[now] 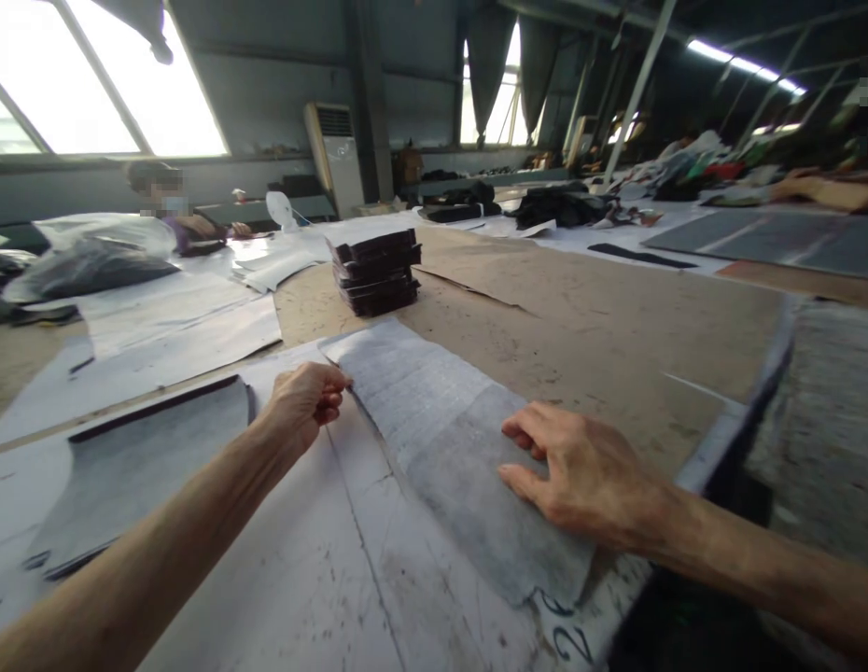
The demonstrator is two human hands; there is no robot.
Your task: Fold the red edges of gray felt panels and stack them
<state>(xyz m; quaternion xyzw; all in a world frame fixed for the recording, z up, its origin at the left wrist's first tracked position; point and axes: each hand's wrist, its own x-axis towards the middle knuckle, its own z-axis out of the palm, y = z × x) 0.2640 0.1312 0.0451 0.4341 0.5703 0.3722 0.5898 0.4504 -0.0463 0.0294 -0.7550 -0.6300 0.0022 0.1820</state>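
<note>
A long strip of pale grey fabric (434, 420) lies slantwise across the table in front of me. My left hand (308, 397) pinches its left edge near the far end, thumb and fingers closed. Over the near right part of the strip rests my right hand (574, 467), its fingers apart and slightly bent, with thumb and fingertips on or just above the cloth. Left of my forearm lies another grey fabric piece (161, 448) with dark edges. Beyond the strip stands a stack of dark folded pieces (378, 271).
Brown paper (616, 317) covers much of the table to the right. White sheets (182, 317) lie at left, near a plastic bag of dark material (98, 261). A person (175, 205) is across the table. Dark cloth heaps (560, 205) lie farther back. The table edge (714, 439) runs along my right.
</note>
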